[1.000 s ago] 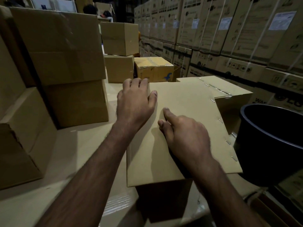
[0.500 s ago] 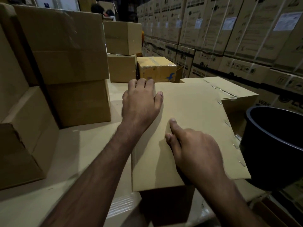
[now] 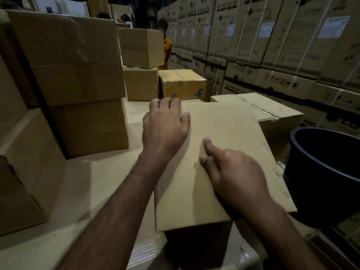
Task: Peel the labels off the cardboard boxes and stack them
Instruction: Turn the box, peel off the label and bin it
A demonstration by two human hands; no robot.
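Closest to me is the cardboard box (image 3: 224, 133) I am working on, a plain matte brown carton whose broad flat top panel fills the middle of the view, with a row of metal staples running down its right edge. It rests on a pale cardboard surface (image 3: 87, 188) that spreads out to the left. My right hand (image 3: 235, 176) lies on the panel with the forefinger stretched out and pressing flat on the card, the other fingers loosely bent beneath it; it grips nothing. My left hand (image 3: 165, 125) sits at the panel's far left corner, thumb flat on top and fingers bent over the far edge, holding that corner. Hard against the box on the right stands a dark, smooth, round bin (image 3: 327, 172). To the left rises a stack of larger plain brown boxes (image 3: 78, 78), one with a torn edge and one with glossy tape across it. Just past my left hand sits a shiny tape-wrapped yellow box (image 3: 181, 84) bearing a blue "f" mark. Beyond it a person in an orange top (image 3: 167, 45) stands partly hidden behind a carton. Along the right runs a wall of strapped printed cartons (image 3: 272, 36) with white paper labels too blurred to read; lower down I can make out "LG" and the letters "WAS".
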